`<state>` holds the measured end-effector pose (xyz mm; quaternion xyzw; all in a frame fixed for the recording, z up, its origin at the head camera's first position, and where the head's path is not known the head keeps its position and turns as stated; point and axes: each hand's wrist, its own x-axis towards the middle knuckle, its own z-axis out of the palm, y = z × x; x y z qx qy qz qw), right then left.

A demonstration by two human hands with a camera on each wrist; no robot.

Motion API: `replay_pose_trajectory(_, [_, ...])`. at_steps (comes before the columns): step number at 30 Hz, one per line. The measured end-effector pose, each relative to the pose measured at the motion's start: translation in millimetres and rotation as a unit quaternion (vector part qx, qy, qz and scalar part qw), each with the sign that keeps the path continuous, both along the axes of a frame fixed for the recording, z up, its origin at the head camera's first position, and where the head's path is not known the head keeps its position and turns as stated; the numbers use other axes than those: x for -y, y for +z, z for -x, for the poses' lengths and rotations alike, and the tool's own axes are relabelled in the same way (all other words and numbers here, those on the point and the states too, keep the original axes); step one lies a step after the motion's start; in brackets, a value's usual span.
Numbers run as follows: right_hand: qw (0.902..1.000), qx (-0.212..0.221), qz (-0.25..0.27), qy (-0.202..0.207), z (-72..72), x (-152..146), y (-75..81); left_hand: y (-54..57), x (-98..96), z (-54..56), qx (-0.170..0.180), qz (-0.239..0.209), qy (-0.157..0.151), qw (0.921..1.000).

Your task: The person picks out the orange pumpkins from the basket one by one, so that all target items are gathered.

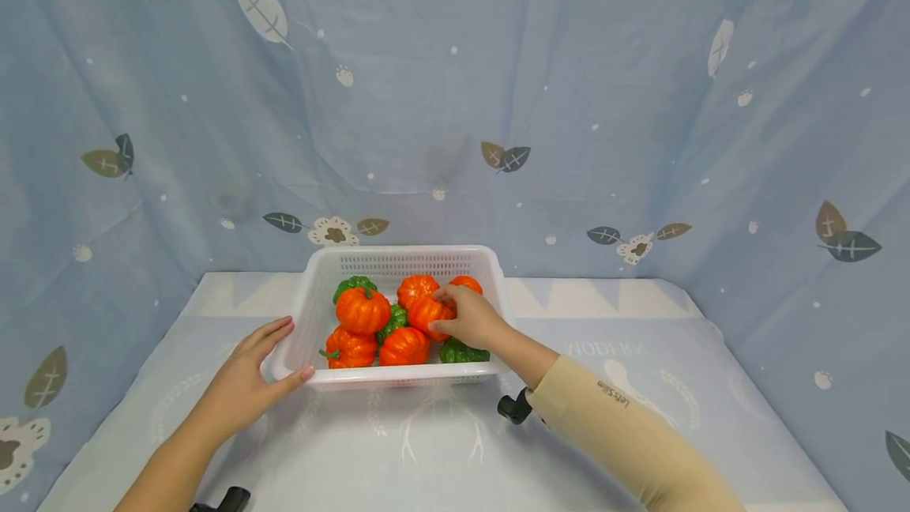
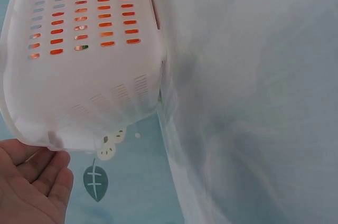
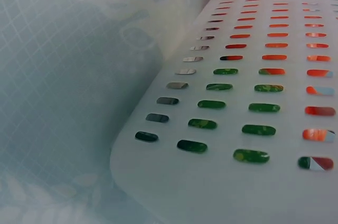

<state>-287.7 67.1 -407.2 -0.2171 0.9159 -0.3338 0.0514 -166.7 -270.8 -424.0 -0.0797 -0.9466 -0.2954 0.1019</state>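
A white slotted plastic basket (image 1: pixel 398 374) holds several orange pumpkins and several green ones. Inside it, toward the right, my right hand (image 1: pixel 469 318) grips an orange pumpkin (image 1: pixel 428 316) between thumb and fingers. A green pumpkin (image 1: pixel 462 352) lies below that hand, and another orange one (image 1: pixel 466 284) is partly hidden behind it. My left hand (image 1: pixel 245 382) touches the basket's front left corner, thumb at the front rim and fingers extended along the left side. In the left wrist view, the left fingers (image 2: pixel 50 174) rest at the basket's rim. The right hand is out of its wrist view.
The basket stands on a pale, patterned tablecloth (image 1: pixel 355 449) near the table's back edge. Behind it hangs a blue curtain (image 1: pixel 426 101) with leaf and flower prints. Black wrist-worn parts (image 1: pixel 513 408) show under the right forearm.
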Motion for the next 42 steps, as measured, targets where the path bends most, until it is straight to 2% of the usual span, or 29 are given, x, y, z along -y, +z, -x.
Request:
replay_pose_trajectory(9, [0.9999, -0.007, 0.012, 0.006, 0.6, -5, 3.0, 0.0, -0.2, 2.4, 0.005, 0.002, 0.003, 1.0])
replay_pose_trajectory(21, [0.9954, -0.052, 0.074, 0.031, -25.6, -35, 34.2, 0.8, -0.9, 2.1, 0.01, -0.002, 0.002, 0.9999])
replay_pose_trajectory(28, [0.9921, -0.091, 0.086, 0.012, -40.9, -63, 52.0, 1.1, -0.6, 1.9, 0.011, -0.002, 0.001, 0.9999])
replay_pose_trajectory(35, [0.9914, -0.101, 0.083, -0.013, -53.2, -89, 66.8, 2.0, -0.4, 0.9, 0.012, -0.005, 0.0, 0.9999])
replay_pose_trajectory(39, [0.99, -0.112, 0.079, -0.031, -52.2, -109, 68.9, 1.7, -0.3, 0.8, 0.014, -0.004, 0.0, 0.9999])
replay_pose_trajectory(42, [0.9894, -0.114, 0.079, -0.044, -42.9, -126, 62.3, 1.7, 0.3, 0.5, 0.013, -0.003, 0.0, 0.9999])
